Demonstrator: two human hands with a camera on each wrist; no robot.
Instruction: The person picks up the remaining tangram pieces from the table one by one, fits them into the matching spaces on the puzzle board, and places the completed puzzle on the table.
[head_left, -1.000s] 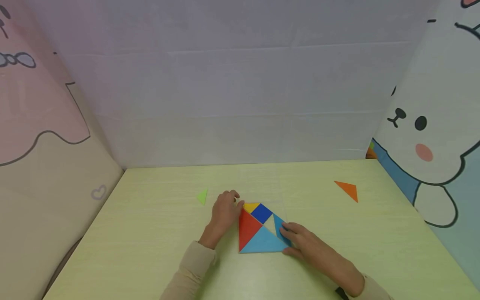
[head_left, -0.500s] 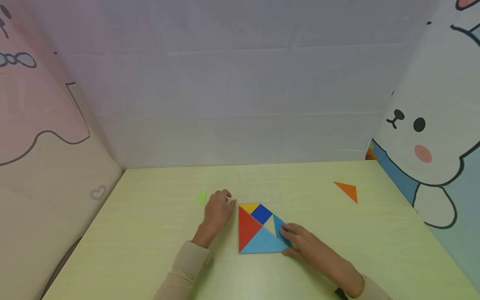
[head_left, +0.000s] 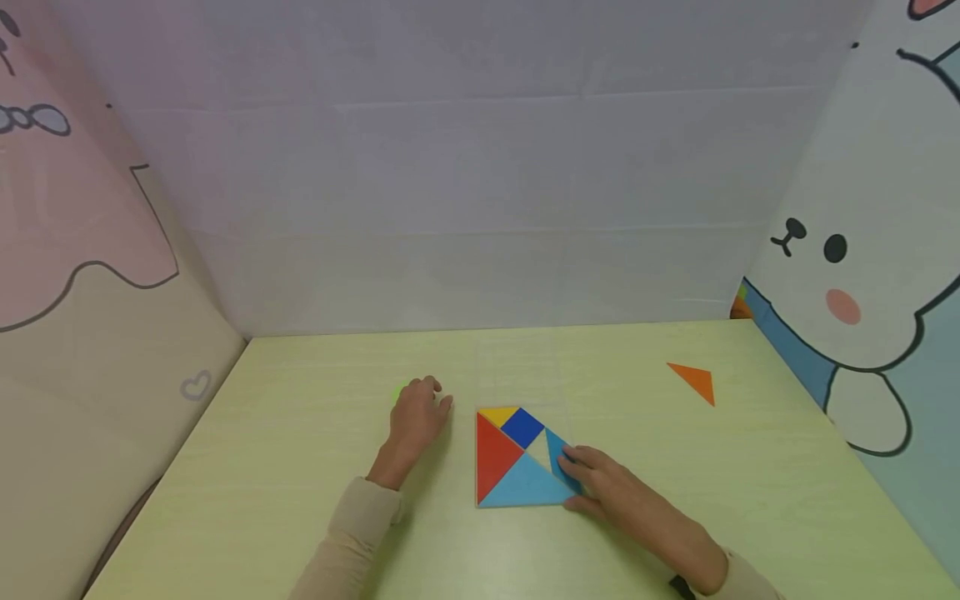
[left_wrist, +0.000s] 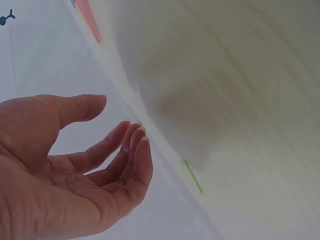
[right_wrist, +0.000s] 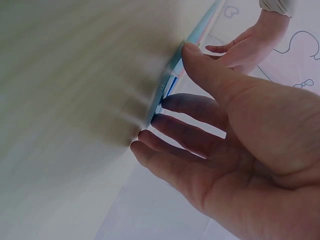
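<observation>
Tangram pieces lie together flat on the table: a red triangle (head_left: pixel 495 460), a large light blue triangle (head_left: pixel 525 487), a small yellow triangle (head_left: pixel 498 415), a dark blue square (head_left: pixel 522 427) and a medium-blue piece (head_left: pixel 557 454). A pale triangular area shows among them. My right hand (head_left: pixel 611 483) rests at their right corner, fingertips on the medium-blue piece, thumb at the light blue triangle's tip. Over a light green triangle (head_left: pixel 397 391), mostly hidden in the head view, hovers my left hand (head_left: pixel 415 417). Its fingers are loosely bent around nothing; in the left wrist view the green triangle (left_wrist: pixel 193 177) lies apart from them.
An orange triangle (head_left: pixel 697 383) lies alone at the back right of the pale wooden table (head_left: pixel 300 433). A white sheet (head_left: pixel 450 208) hangs behind the table, with cartoon-printed cloths on both sides. Something small and black (head_left: pixel 681 586) is at my right wrist.
My left hand has left the yellow and red pieces' corner and moved left, now covering most of the green triangle. The right hand and the grouped pieces stay put.
</observation>
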